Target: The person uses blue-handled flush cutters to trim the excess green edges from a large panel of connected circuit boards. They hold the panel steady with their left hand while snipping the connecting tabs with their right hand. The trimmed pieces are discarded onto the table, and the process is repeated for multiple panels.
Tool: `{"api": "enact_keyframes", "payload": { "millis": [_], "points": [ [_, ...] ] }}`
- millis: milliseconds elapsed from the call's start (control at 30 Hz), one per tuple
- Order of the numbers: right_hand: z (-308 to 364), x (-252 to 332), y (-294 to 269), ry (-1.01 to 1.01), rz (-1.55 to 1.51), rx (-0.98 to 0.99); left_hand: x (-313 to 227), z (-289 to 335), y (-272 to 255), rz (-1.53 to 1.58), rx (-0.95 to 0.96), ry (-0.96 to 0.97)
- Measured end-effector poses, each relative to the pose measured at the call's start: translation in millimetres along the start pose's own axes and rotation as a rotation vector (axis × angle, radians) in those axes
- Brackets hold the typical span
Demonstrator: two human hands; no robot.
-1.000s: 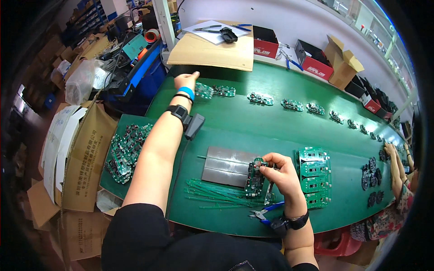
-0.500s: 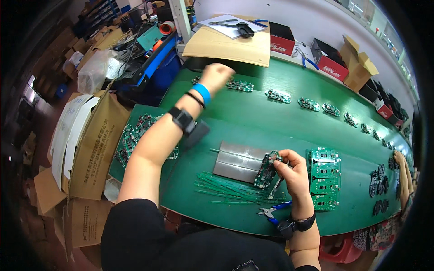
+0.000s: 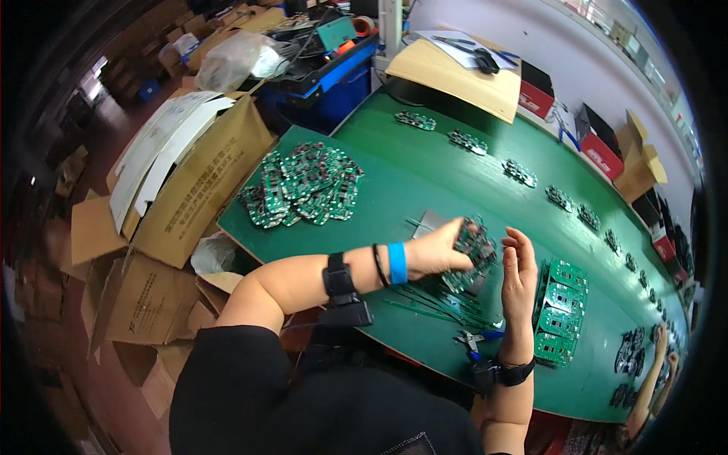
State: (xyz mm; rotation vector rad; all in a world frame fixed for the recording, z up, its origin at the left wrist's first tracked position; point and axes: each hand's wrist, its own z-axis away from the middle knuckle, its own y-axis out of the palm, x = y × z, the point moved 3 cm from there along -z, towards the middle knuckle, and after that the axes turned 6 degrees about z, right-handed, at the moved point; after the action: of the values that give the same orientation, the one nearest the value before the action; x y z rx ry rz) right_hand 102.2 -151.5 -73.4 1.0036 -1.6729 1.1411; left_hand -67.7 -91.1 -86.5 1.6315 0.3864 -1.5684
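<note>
My left hand (image 3: 436, 250) is closed on a green circuit board (image 3: 478, 250) with small dark and red parts, held up over the green table; whether it is one board or more I cannot tell. Just to the right of it, my right hand (image 3: 519, 277) is open, fingers up and apart, with nothing visible in it. Beneath the board, a grey metal plate (image 3: 430, 221) is mostly hidden. Thin green strips (image 3: 428, 305) lie scattered in front of the plate. Blue-handled side cutters (image 3: 474, 343) rest beside my right wrist.
A heap of circuit boards (image 3: 307, 182) covers the table's left corner. Right of my hands lies a stack of joined board panels (image 3: 561, 311). Single boards (image 3: 519, 173) form a row along the back. Cardboard boxes (image 3: 189, 197) stand at left. Another person's hands (image 3: 658, 364) are at far right.
My left hand has come back from the row of boards to the middle and now grips the board. My right hand has let go of it and opened. The view has turned left.
</note>
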Motion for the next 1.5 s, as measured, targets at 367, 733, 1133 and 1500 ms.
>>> {"api": "enact_keyframes", "payload": {
  "millis": [367, 733, 1133, 1500],
  "points": [
    [-9, -38, -10, -0.042, 0.445, 0.092, -128, 118, -146, -0.827, -0.607, 0.380],
    [12, 14, 1, -0.056, 0.461, 0.535, -113, 191, -215, -0.432, -1.208, 0.397],
    [72, 4, -113, 0.046, 1.119, -0.162, -82, 194, -221, -1.229, -1.267, 0.337],
    [89, -25, -111, 0.448, 1.283, -0.271, -91, 210, -186, -1.622, -1.317, 0.557]
  ]
}}
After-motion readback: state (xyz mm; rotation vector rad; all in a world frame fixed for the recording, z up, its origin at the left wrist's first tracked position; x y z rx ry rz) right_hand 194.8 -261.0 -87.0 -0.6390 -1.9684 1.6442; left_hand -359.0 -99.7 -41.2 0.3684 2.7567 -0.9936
